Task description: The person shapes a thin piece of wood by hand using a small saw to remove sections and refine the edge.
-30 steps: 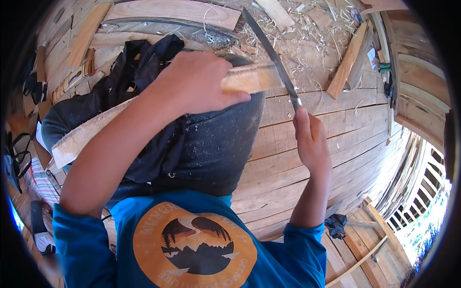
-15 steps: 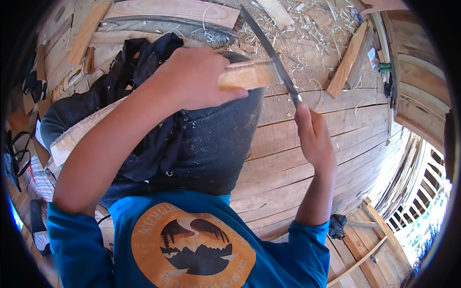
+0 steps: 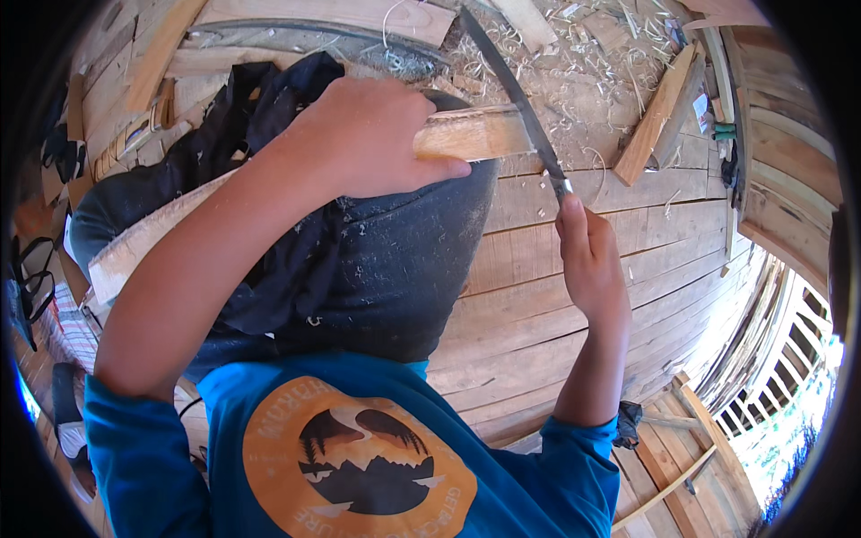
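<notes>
My left hand [image 3: 381,139] is closed round a long, pale wooden strip [image 3: 475,134] and holds it across my dark-trousered thigh. The strip runs under my forearm, with its other end [image 3: 112,269] showing past my elbow at the left. In my right hand [image 3: 592,260] is the handle of a long, narrow, dark-bladed tool [image 3: 511,85] with a shiny metal collar; whether it is a knife or a file I cannot tell. Its blade slants up and left, right at the strip's free end. My fingers hide most of the handle.
Curled shavings [image 3: 574,81] litter the plank floor [image 3: 538,269] ahead. Loose boards [image 3: 655,117] lie at the right, more boards [image 3: 332,18] at the far left. A black cloth [image 3: 269,278] covers part of my lap. Wooden panelling [image 3: 780,134] stands at the right edge.
The blade and my right hand have shifted very slightly to the right and down. The strip's free end, blurred before, is now sharper. Both grips stay the same.
</notes>
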The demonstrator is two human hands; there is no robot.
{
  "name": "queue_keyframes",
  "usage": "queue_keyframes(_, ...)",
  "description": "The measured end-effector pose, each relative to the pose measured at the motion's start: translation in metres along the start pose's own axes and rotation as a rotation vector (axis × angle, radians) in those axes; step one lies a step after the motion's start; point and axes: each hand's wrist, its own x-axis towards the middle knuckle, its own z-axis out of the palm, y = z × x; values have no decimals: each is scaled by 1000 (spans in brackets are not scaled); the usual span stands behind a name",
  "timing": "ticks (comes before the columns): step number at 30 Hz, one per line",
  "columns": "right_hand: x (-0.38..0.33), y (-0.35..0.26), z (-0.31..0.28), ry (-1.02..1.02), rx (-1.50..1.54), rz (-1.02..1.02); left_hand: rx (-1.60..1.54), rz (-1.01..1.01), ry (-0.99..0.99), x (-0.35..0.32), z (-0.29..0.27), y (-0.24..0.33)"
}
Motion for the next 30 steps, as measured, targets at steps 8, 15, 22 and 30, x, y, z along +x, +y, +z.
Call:
queue_keyframes(8, -45, 26, -3, 21, 30, 65, 37, -53, -161, 4, -4, 10)
queue_keyframes(15, 18, 8, 6, -1, 37, 2, 37, -10, -52, 4, 0, 2)
queue_keyframes(22, -46, 47, -14, 22, 69, 52, -10, -20, -61, 6, -2, 0)
queue_keyframes(30, -2, 13, 7, 27, 30, -16, 17, -3, -63, -1, -9, 8)
